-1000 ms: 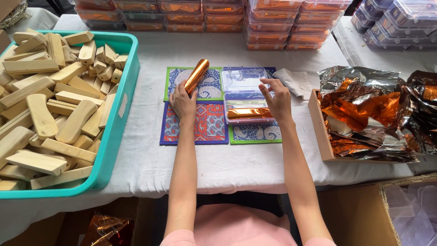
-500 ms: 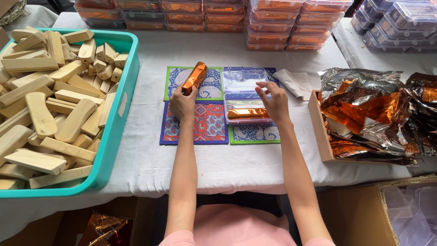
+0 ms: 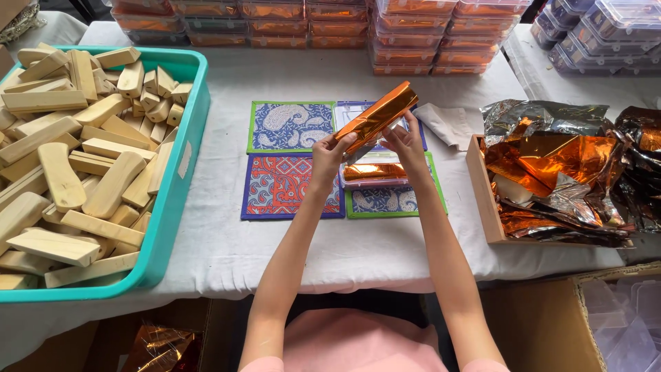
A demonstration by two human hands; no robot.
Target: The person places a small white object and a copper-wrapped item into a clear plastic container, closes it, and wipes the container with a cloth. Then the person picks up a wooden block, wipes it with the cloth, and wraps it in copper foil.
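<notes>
I pinch the foil-wrapped bar at both ends: my left hand clamps the lower end between thumb and fingertips, my right hand grips it just past the middle. Bar is up off the table, tilted, high end away from me, so both ends stay free for the foil folds (orange foil, shiny, creased). It hangs over the patterned mats, four squares laid as a work pad on the white tablecloth. Right under it, a clear plastic box with another orange bar inside, sat close so wrapped ones drop straight in. To my right, wooden tray heaped with loose foil sheets, within reach. To my left, teal bin piled with bare wooden blocks. Stacked filled boxes along the far edge.
</notes>
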